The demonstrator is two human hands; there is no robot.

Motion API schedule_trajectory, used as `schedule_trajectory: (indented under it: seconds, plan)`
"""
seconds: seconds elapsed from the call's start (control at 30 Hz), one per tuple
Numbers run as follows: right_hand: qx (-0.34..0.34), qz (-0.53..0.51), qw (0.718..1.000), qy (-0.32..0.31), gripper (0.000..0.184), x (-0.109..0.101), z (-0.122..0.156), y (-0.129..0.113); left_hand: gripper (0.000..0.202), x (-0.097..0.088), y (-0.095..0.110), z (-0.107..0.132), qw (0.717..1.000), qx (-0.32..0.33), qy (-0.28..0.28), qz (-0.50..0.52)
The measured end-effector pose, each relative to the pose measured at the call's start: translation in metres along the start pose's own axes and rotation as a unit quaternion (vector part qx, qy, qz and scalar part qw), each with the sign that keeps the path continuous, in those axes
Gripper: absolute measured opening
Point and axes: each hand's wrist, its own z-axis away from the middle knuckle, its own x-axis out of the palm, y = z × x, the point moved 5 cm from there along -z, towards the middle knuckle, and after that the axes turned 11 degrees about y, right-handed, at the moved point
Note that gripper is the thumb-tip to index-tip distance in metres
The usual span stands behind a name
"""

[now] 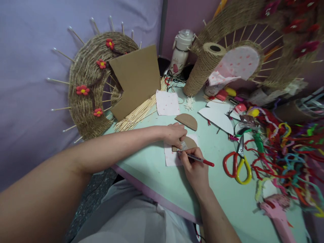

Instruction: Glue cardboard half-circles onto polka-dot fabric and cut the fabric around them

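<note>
My right hand (196,168) is closed around a red-capped pen (201,160), its tip end by the straight edge of a brown cardboard half-circle (191,143). With curled fingers, my left hand (174,134) presses that half-circle down from its left side. A shiny greyish patch (184,145) shows on the cardboard between the hands; I cannot tell what it is. Beneath the cardboard lies white cloth with pink dots (172,159). Just beyond my left hand rests a second cardboard half-circle (186,120), and behind it another piece of dotted cloth (167,103).
Red-and-yellow scissors (238,165) lie to the right, near tangled pipe cleaners (291,155) and a pink glue gun (278,216). White cut pieces (217,118), a twine roll (204,69) and a bottle (180,50) stand farther back. A twine-woven ring (86,77) leans at left beside cut cardboard (139,81) and thin sticks (139,113).
</note>
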Motion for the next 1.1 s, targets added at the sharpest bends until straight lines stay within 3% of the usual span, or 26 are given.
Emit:
schedule_trajectory:
  seconds: [0.8, 1.1]
  plan:
    - [0.006, -0.003, 1.0, -0.001, 0.021, 0.0, 0.0, 0.001, 0.028, 0.001, -0.001, -0.002, 1.0, -0.002, 0.005, -0.002]
    - [0.004, 0.003, 0.998, 0.065, 0.019, -0.01, 0.002, -0.001, 0.029, -0.002, 0.001, 0.001, 1.0, 0.004, 0.0, 0.0]
